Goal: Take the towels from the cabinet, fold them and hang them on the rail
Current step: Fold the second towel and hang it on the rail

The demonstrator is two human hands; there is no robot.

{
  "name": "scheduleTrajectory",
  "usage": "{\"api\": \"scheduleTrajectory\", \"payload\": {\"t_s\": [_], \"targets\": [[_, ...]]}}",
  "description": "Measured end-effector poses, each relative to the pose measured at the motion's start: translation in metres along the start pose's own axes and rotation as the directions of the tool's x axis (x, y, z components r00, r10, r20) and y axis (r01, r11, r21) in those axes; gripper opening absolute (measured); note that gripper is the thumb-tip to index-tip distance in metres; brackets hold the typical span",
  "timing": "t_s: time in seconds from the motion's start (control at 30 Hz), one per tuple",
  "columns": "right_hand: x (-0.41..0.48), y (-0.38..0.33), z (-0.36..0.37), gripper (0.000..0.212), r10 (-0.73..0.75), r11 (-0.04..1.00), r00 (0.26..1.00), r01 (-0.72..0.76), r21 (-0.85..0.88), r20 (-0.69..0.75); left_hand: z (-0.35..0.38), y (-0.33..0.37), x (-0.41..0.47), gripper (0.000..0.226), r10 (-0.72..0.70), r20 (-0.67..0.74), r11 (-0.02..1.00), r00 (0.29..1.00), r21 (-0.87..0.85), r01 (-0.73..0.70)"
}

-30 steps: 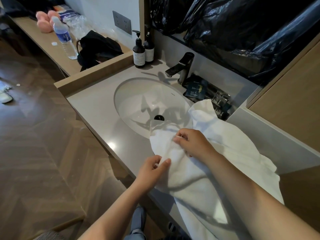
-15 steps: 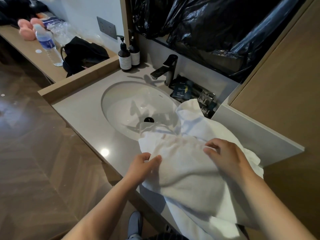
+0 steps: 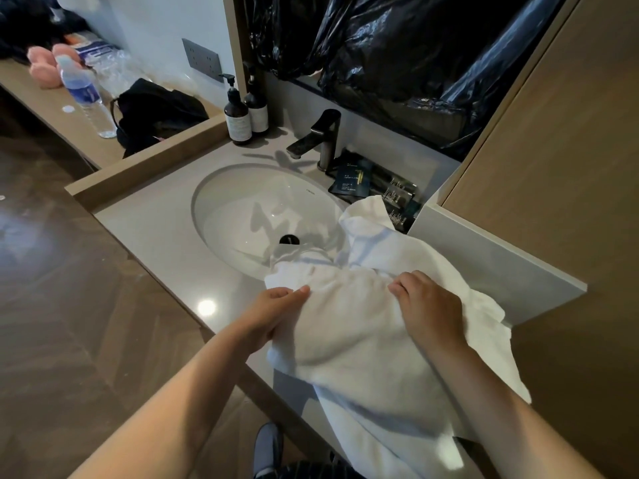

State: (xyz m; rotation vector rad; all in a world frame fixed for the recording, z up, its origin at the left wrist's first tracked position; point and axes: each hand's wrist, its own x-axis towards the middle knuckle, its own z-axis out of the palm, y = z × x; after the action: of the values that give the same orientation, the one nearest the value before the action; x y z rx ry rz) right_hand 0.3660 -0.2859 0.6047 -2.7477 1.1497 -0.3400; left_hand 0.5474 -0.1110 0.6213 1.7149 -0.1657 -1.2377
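A white towel lies crumpled on the grey vanity counter, its far edge over the sink's rim and its near part hanging off the front. My left hand pinches the towel's left edge between thumb and fingers. My right hand grips the towel's upper edge with curled fingers, a little to the right. No rail or cabinet interior shows.
The oval sink with a black tap sits behind the towel. Two pump bottles stand at the back left, dark toiletry packets at the back right. A wood-panelled wall rises on the right. A water bottle stands on the side shelf.
My right hand slid from the towel's left part to the right along its upper edge. My left hand kept its pinch on the left edge. The towel is spread wider.
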Motion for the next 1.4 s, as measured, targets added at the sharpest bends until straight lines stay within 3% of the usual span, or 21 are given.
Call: {"api": "scheduleTrajectory", "payload": {"t_s": [0.1,0.2,0.27,0.4,0.57,0.7,0.8,0.87,0.93,1.03,1.1,1.2,1.3,1.4], "targets": [[0.001,-0.001,0.004,0.031,-0.073,0.997,0.985,0.076,0.01,-0.158,-0.004,-0.01,0.007,0.049,0.13,-0.066,0.972,0.989,0.207,-0.114],[0.009,-0.003,0.01,0.031,-0.11,0.994,0.982,0.105,-0.041,-0.152,0.003,-0.019,0.011,0.041,0.312,-0.203,0.893,0.928,0.396,-0.214],[0.012,-0.002,0.015,0.028,-0.091,0.994,0.989,0.084,-0.063,-0.115,0.008,-0.018,0.014,0.04,0.306,-0.208,0.889,0.929,0.411,-0.201],[0.015,0.0,0.022,0.032,-0.111,0.991,0.985,0.099,-0.093,-0.134,0.005,0.001,0.02,0.046,0.104,0.004,0.98,0.995,0.168,-0.104],[0.015,-0.003,0.022,0.041,-0.158,0.987,0.96,0.158,-0.018,-0.23,0.006,0.017,0.029,0.051,-0.102,0.114,0.989,0.988,-0.092,0.112],[0.018,-0.001,0.019,0.041,-0.191,0.981,0.957,0.196,0.001,-0.219,-0.008,0.022,0.033,0.041,-0.147,0.263,0.966,0.953,-0.171,0.196],[0.026,-0.001,0.017,0.043,-0.195,0.98,0.962,0.198,-0.006,-0.189,-0.021,0.02,0.039,0.046,-0.112,0.331,0.973,0.937,-0.157,0.171],[0.031,-0.004,0.017,0.048,-0.195,0.981,0.965,0.191,-0.04,-0.175,-0.022,0.019,0.044,0.038,-0.089,0.271,0.991,0.959,-0.077,0.114],[0.034,-0.006,0.017,0.048,-0.176,0.981,0.971,0.16,-0.107,-0.16,-0.014,0.016,0.052,0.032,-0.053,0.096,0.992,0.994,0.119,0.042],[0.033,-0.008,0.02,0.04,-0.126,0.979,0.987,0.107,-0.174,-0.103,0.004,0.014,0.06,0.035,0.111,-0.12,0.854,0.987,0.519,-0.033],[0.03,-0.007,0.021,0.042,-0.152,0.972,0.984,0.132,-0.194,-0.091,0.015,0.013,0.062,0.04,0.152,-0.165,0.813,0.974,0.582,-0.028],[0.027,-0.007,0.017,0.044,-0.216,0.973,0.975,0.212,-0.091,-0.043,0.019,0.015,0.059,0.074,0.054,-0.17,0.855,0.984,0.517,0.043],[0.023,-0.004,0.006,0.039,-0.225,0.968,0.973,0.229,0.099,-0.051,0.01,0.021,0.043,0.058,-0.014,-0.024,0.983,1.0,0.185,0.019],[0.015,-0.002,-0.009,0.051,-0.205,0.969,0.977,0.212,0.129,-0.06,-0.002,0.037,0.026,0.046,0.144,0.153,0.989,0.978,0.016,-0.148]]}}
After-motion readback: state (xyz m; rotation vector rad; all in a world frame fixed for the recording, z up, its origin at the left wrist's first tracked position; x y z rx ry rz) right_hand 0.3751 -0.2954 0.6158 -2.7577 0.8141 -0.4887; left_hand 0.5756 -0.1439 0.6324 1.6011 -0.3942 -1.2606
